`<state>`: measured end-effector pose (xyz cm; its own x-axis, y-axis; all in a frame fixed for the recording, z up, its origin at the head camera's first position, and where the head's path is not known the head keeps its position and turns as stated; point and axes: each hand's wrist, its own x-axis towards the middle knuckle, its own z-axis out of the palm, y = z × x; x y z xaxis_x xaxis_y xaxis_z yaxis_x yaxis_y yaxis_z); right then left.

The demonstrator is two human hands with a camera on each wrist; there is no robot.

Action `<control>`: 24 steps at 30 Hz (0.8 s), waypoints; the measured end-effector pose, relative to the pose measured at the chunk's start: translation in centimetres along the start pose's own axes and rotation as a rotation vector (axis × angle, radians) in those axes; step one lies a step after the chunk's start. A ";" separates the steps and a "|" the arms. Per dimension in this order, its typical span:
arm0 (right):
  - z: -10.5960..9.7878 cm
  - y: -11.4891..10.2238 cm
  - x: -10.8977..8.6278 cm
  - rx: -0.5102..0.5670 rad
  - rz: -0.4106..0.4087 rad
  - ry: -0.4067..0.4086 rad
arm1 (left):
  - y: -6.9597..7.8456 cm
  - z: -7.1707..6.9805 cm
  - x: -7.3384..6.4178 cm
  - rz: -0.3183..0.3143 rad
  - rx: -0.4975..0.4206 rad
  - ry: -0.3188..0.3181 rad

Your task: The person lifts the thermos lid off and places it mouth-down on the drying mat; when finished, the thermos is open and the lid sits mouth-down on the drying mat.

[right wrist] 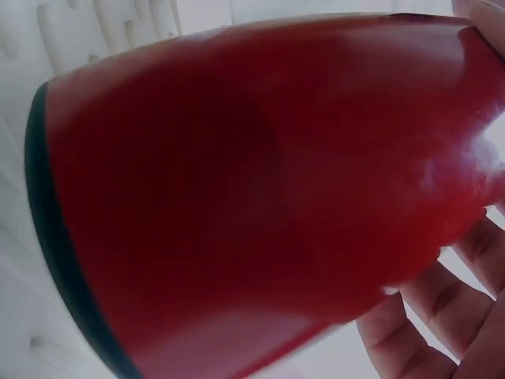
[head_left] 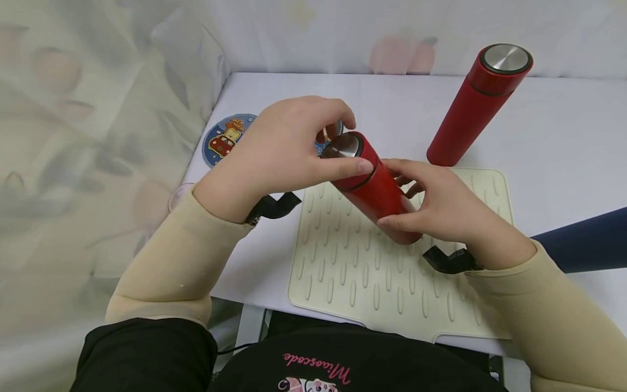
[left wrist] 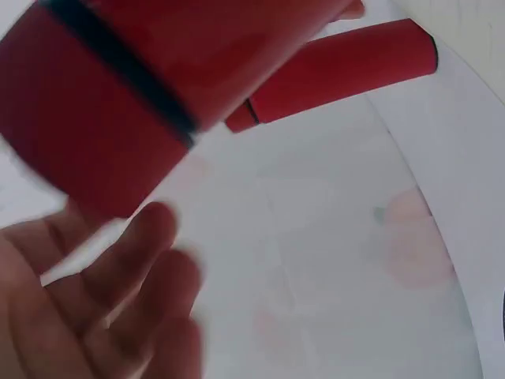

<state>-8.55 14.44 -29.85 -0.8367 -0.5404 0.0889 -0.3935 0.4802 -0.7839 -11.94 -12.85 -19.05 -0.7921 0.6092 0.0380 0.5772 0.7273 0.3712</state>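
A red thermos [head_left: 387, 198] with a steel disc on its cap leans over the pale ribbed mat [head_left: 338, 267], cap toward the upper left. My right hand [head_left: 436, 201] grips its lower body, thumb in front and fingers behind. The left hand [head_left: 294, 144] is at the cap [left wrist: 63, 118], its straight thumb lying across it. The other left fingers [left wrist: 162, 288] are loosely bent beside the cap, and a gap shows between the index finger and the cap. Whether the thermos base touches the mat I cannot tell.
Another red thermos [head_left: 472, 109] stands upright behind the mat. A dark blue cylinder [head_left: 585, 239] extends from the right edge. On the left, a round blue cartoon coaster [head_left: 225, 141] is partly behind my left hand. Patterned cloth [head_left: 303, 38] hangs at the back and left.
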 end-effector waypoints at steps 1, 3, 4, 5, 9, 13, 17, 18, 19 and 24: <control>0.0 0.0 0.0 -0.002 0.003 -0.002 | -0.3 -0.2 -0.1 0.047 -0.036 -0.015; 0.0 0.1 0.0 -0.008 0.011 -0.003 | -0.9 -0.5 -0.3 0.159 -0.109 -0.057; -0.1 0.1 0.0 -0.010 0.016 -0.004 | -1.2 -0.7 -0.5 0.213 -0.135 -0.081; -0.1 0.1 0.0 -0.011 0.021 -0.004 | -1.5 -0.8 -0.6 0.266 -0.157 -0.105; -0.2 0.1 0.0 -0.005 0.036 -0.011 | -1.8 -1.2 -0.8 0.341 -0.176 -0.143; -0.1 0.1 0.0 0.001 0.031 -0.027 | -1.6 -1.4 -0.7 0.309 -0.171 -0.147; 0.1 0.0 0.1 0.005 0.020 -0.041 | -1.3 -1.4 -0.6 0.208 -0.119 -0.124; 0.2 0.0 0.1 0.004 0.016 -0.043 | -1.2 -1.4 -0.6 0.174 -0.096 -0.113; 0.2 0.0 0.0 0.003 0.013 -0.045 | -1.0 -1.3 -0.5 0.137 -0.070 -0.103; 0.4 0.0 0.0 -0.004 0.002 -0.055 | -0.3 -1.1 -0.5 0.003 0.064 -0.101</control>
<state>-8.37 14.18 -30.11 -0.8156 -0.5762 0.0533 -0.3934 0.4846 -0.7813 -11.91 -13.72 -18.20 -0.7682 0.6378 -0.0556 0.5938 0.7422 0.3108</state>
